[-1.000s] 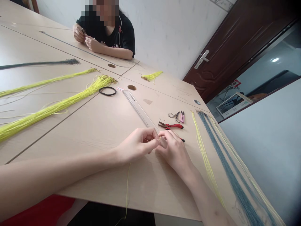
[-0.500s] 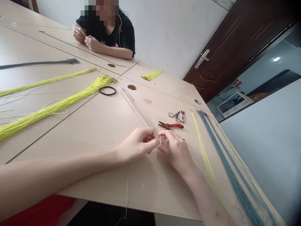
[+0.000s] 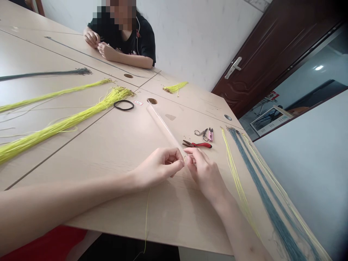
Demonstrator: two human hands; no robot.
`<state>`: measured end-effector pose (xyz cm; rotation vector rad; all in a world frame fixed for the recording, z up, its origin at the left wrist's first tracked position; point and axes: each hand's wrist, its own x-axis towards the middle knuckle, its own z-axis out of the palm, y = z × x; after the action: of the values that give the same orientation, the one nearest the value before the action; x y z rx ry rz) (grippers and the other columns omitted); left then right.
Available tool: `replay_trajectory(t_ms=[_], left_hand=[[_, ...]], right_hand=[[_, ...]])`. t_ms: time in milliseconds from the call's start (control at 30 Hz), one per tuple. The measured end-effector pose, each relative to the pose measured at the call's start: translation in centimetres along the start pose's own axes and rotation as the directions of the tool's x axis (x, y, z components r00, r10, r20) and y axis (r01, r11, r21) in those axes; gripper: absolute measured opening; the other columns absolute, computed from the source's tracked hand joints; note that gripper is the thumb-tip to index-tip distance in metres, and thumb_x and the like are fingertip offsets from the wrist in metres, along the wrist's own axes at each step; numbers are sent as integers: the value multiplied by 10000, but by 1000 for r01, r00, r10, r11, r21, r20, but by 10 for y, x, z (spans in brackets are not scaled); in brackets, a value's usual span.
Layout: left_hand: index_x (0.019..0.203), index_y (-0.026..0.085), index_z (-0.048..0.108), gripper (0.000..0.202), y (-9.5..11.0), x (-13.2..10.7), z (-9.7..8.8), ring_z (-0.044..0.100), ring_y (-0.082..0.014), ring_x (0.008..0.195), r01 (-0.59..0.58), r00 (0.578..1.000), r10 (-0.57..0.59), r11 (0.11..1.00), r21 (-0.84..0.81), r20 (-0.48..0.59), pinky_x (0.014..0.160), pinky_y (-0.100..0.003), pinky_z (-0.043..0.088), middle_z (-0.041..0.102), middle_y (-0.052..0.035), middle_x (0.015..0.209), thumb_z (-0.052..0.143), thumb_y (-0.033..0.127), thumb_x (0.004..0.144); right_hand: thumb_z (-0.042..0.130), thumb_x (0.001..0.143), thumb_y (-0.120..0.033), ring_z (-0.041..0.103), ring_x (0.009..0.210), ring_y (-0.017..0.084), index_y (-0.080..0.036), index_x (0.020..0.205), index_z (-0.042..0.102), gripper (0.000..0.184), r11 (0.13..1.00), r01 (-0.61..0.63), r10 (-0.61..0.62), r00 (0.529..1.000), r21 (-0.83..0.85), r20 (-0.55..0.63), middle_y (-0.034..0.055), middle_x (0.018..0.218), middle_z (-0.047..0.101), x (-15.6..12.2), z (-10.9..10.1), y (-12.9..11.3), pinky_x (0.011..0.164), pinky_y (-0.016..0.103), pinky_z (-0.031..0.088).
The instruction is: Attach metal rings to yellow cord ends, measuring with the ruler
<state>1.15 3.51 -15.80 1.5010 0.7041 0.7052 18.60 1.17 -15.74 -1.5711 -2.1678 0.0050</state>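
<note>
My left hand (image 3: 160, 166) is closed in a pinch on a thin yellow cord (image 3: 147, 217). The cord's short end shows at the fingertips, and its long tail hangs down over the table's front edge. Close beside it, my right hand (image 3: 205, 172) has its thumb and fingers closed around the near end of a clear ruler (image 3: 165, 127). That grip is partly hidden by the fingers. The ruler slants away from me, its far end beside a round hole in the table. Red-handled pliers (image 3: 199, 144) lie just beyond my right hand.
Small scissors (image 3: 201, 133) and pink snips (image 3: 210, 134) lie behind the pliers. Yellow cord bundles (image 3: 81, 116) spread at left, near a black band (image 3: 124, 105). Grey-blue cords (image 3: 252, 174) run along the right edge. Across the table (image 3: 108, 203) sits a person (image 3: 122, 43).
The ruler's far end has swung right, away from the small label, and its face now catches the light. My right fingers have drawn slightly apart from the left fingertips. My left hand stays put.
</note>
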Motion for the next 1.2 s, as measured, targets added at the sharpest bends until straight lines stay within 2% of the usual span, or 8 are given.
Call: replay_trajectory(t_ms=[167, 267, 467, 700, 800, 933, 1100, 1200], left_hand=[[705, 147, 503, 133, 2, 0, 0, 342, -37, 492, 10, 1000, -10, 1000, -9, -3, 443, -143, 264, 417, 74, 541, 466, 178, 828], [693, 145, 499, 138, 4, 0, 0, 350, -30, 477, 15, 1000, -15, 1000, -8, -18, 438, -137, 270, 425, 76, 535, 473, 174, 825], [690, 151, 490, 155, 1, 2, 2, 475, -39, 450, 63, 998, -63, 998, 2, -27, 443, -143, 358, 517, 67, 550, 455, 196, 834], [716, 146, 510, 120, -1, 2, 1, 503, -29, 461, 75, 997, -74, 997, 2, -7, 429, -107, 371, 545, 66, 553, 454, 162, 822], [727, 147, 514, 116, 1, 2, 1, 505, -38, 456, 77, 997, -77, 997, 3, -6, 408, -112, 369, 546, 60, 552, 446, 160, 820], [714, 154, 491, 135, 0, 2, 2, 511, -61, 445, 92, 996, -92, 996, -16, 4, 395, -143, 374, 540, 49, 560, 446, 205, 831], [713, 157, 484, 124, -1, 2, 2, 514, -65, 450, 98, 995, -98, 994, -40, 1, 411, -150, 387, 532, 49, 555, 443, 188, 826], [719, 157, 481, 119, -1, 3, 1, 510, -66, 448, 81, 997, -82, 995, -50, -10, 414, -151, 386, 538, 48, 547, 442, 181, 829]], right_hand=[[398, 876, -170, 645, 794, 191, -176, 1066, 553, 245, 998, -48, 48, 999, 37, -15, 59, 949, 649, -1, -2, 2, 613, 279, 462], [386, 862, -142, 635, 736, 168, -192, 1047, 556, 256, 976, -141, 135, 990, 167, 44, 44, 911, 654, -3, -1, 3, 628, 274, 459], [460, 777, -68, 605, 760, 153, -203, 865, 594, 209, 945, -155, 120, 983, 287, 138, 14, 840, 641, -2, 9, -4, 691, 262, 456], [452, 826, -177, 577, 606, 99, -192, 930, 577, 163, 856, -324, 260, 943, 403, 207, 44, 964, 588, -1, 11, -7, 576, 248, 460], [502, 844, -307, 550, 514, 85, -181, 983, 550, 194, 734, -438, 306, 896, 520, 323, 50, 908, 621, 1, 10, -5, 467, 220, 415], [613, 786, -386, 552, 540, 98, -174, 996, 573, 301, 537, -549, 284, 832, 640, 476, 44, 819, 650, 3, 9, -6, 449, 204, 388], [568, 822, -239, 560, 625, 85, -162, 792, 639, 109, 460, -521, 95, 834, 719, 543, -1, 712, 623, 6, -4, -12, 577, 203, 438], [581, 798, -181, 584, 669, 87, -167, 823, 659, 83, 431, -532, 75, 826, 729, 559, -2, 754, 646, 6, -7, -13, 627, 205, 464]])
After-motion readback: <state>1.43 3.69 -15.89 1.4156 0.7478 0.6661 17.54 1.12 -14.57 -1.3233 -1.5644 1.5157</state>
